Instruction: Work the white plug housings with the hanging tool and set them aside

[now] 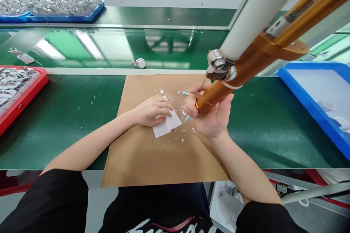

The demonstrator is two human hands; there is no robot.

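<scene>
My right hand (pixel 210 114) is wrapped around the gold barrel of a large dispensing gun (pixel 246 62) with a white cartridge tube, its fine tip pointing down at the work. A small light-blue nozzle (pixel 187 117) shows just below my fingers. My left hand (pixel 151 110) lies curled over a small white part (pixel 166 125) on a brown cardboard sheet (pixel 164 153), pressing it down. White flakes of dried material (pixel 182 140) are scattered around the part.
A red tray (pixel 24 96) of small parts sits at the left, a blue bin (pixel 308 91) at the right. Behind runs a glossy green conveyor with a white charger body (pixel 140 63) and another (pixel 25 58). Blue trays (pixel 62 16) of metal pieces stand far left.
</scene>
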